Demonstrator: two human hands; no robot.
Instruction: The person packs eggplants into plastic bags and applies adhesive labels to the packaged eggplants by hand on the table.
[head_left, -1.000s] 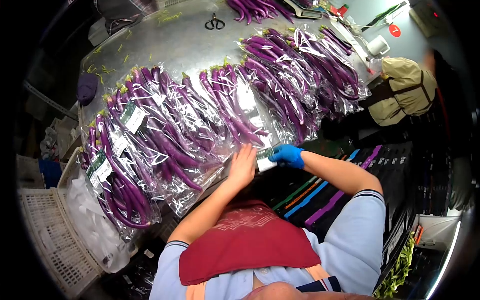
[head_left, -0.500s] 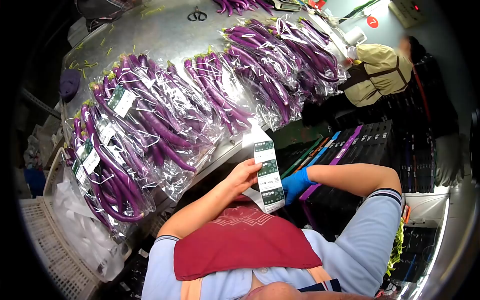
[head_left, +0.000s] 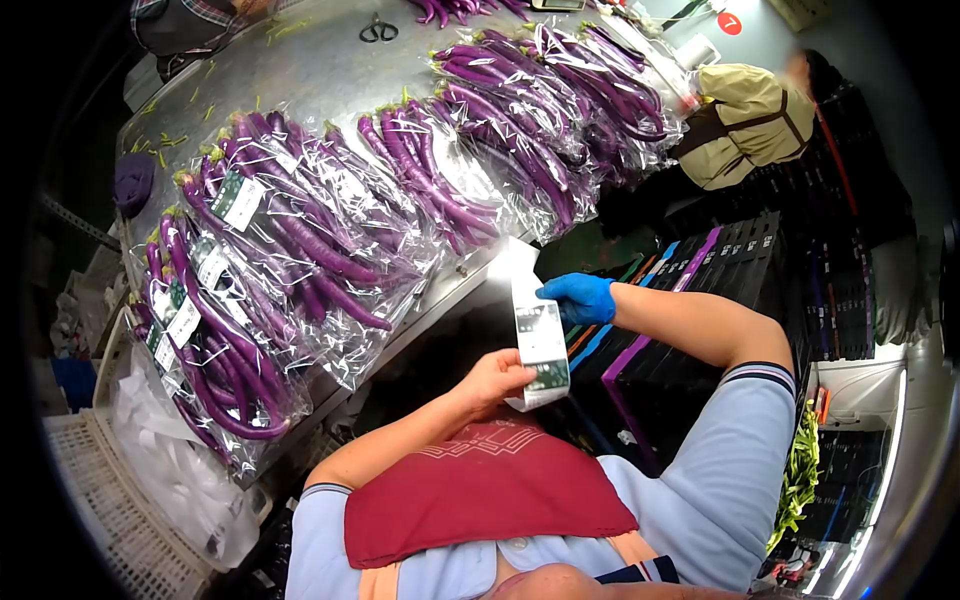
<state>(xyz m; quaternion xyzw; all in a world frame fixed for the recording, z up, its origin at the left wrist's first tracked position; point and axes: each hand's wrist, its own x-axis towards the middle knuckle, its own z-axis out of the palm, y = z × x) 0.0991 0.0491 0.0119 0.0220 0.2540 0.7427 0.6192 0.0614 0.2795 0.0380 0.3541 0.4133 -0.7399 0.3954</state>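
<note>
A strip of green-and-white printed labels (head_left: pixel 541 335) hangs in front of my apron, its upper end bright with glare. My bare left hand (head_left: pixel 499 379) grips the strip low down, thumb on its printed face. In a blue glove, my right hand (head_left: pixel 582 298) pinches the strip's right edge higher up; the fingertips are partly hidden. Left of the strip, bagged purple eggplants (head_left: pixel 300 225) lie in rows on the metal table (head_left: pixel 310 62). Some bags at the left bear a label (head_left: pixel 238 202) like those on the strip.
Black crates (head_left: pixel 690 330) are stacked close by my right arm. Scissors (head_left: pixel 378 30) lie at the table's far side. At the lower left stands a white basket (head_left: pixel 105 490) with plastic bags. Another person (head_left: pixel 745 125) is at the upper right.
My right hand has risen from beside the strip's lower end to its upper part. My left hand has moved down a little with the strip, which now bends.
</note>
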